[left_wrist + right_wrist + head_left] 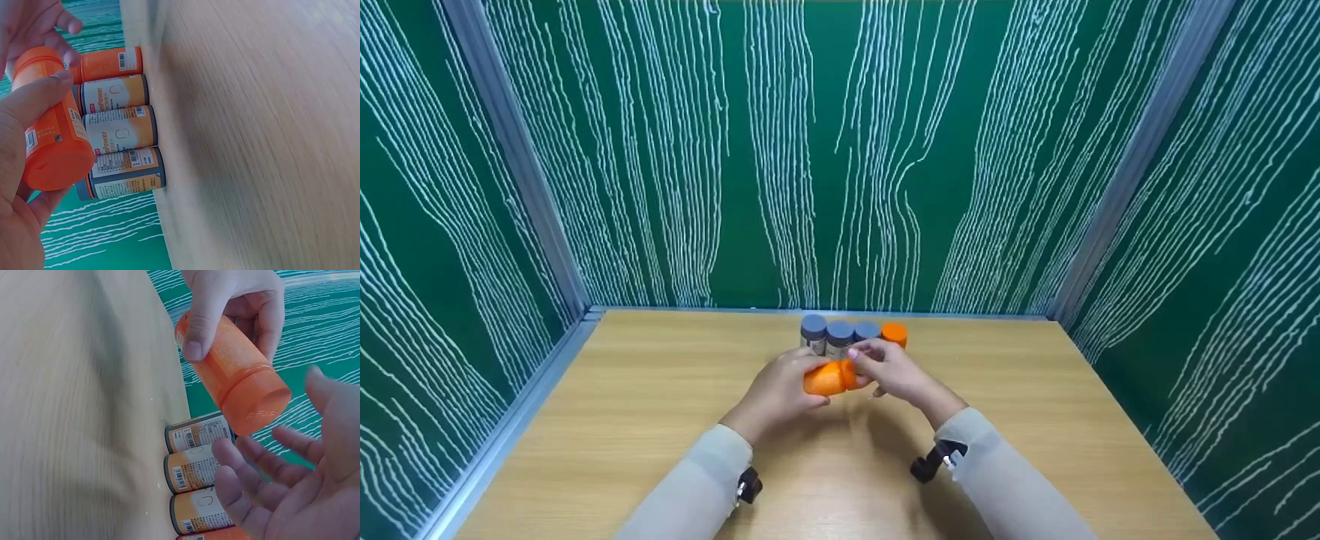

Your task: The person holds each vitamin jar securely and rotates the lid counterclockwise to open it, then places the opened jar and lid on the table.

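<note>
My left hand (786,386) grips an orange bottle (53,129) around its body, thumb on one side and fingers on the other. The bottle is held tilted above the table, its orange cap (256,404) towards my right hand. Beside that cap is my right hand (281,478), its fingers loosely spread; in the right wrist view a gap shows between them and the cap. Behind the hands, a row holds three grey-capped bottles (813,330) with white and orange labels. At the row's right end stands another orange bottle (895,333).
The row stands near the back edge of the wooden table (675,420). Green panels (735,225) with wavy white lines enclose the back and sides, joined by grey metal posts (521,150). Both wrists carry a small black device (934,459).
</note>
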`<state>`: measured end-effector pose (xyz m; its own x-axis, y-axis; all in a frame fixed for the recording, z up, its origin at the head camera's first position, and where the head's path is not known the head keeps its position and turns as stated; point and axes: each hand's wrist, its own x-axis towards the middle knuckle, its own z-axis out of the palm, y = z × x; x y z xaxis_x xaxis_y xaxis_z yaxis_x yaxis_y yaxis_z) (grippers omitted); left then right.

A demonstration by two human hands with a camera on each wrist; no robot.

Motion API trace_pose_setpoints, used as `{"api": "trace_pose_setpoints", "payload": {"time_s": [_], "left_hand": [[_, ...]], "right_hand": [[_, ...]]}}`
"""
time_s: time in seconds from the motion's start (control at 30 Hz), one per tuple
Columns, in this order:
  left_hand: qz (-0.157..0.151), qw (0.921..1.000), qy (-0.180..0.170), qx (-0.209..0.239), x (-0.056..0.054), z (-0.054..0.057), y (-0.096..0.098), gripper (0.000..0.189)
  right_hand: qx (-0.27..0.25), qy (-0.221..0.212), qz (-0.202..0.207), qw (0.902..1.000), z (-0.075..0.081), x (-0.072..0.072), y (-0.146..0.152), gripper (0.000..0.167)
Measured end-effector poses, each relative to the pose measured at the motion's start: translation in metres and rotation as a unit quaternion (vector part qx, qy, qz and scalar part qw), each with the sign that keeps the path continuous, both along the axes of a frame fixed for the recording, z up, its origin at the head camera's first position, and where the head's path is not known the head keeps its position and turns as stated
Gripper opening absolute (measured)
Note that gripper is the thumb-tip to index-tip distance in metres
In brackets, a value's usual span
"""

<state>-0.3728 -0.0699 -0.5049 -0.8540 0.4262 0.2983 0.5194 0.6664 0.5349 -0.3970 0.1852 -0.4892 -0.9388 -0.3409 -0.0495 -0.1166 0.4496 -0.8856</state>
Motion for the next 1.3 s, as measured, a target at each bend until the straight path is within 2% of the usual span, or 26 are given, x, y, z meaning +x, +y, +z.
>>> {"api": "trace_pose_setpoints", "payload": {"time_s": [0.1, 0.2, 0.57, 0.8, 1.03, 1.3], "left_hand": [[0.000, 1.0000, 0.003, -0.001, -0.001, -0.001, 0.000, 0.060], [0.000, 1.0000, 0.006, -0.003, -0.001, -0.002, 0.001, 0.061], [0.000, 1.0000, -0.005, 0.004, 0.000, -0.001, 0.003, 0.060], [-0.007, 1.0000, 0.005, 0.000, 0.000, -0.003, 0.002, 0.060], [-0.008, 0.9999, -0.006, 0.014, 0.001, -0.004, 0.000, 0.057], [-0.016, 0.9998, 0.007, 0.010, 0.001, -0.004, 0.000, 0.056]], "right_hand": [[0.004, -0.034, -0.015, 0.9993, -0.001, -0.001, -0.001, 0.062], [0.015, -0.049, -0.017, 0.9985, -0.003, 0.000, -0.003, 0.068], [0.047, -0.031, -0.006, 0.9984, -0.006, 0.003, -0.010, 0.068], [0.044, -0.031, -0.001, 0.9985, -0.008, 0.004, -0.010, 0.054], [0.037, -0.020, 0.028, 0.9987, -0.005, 0.005, -0.006, 0.040], [0.031, 0.015, 0.063, 0.9974, -0.005, 0.006, -0.001, 0.038]]}}
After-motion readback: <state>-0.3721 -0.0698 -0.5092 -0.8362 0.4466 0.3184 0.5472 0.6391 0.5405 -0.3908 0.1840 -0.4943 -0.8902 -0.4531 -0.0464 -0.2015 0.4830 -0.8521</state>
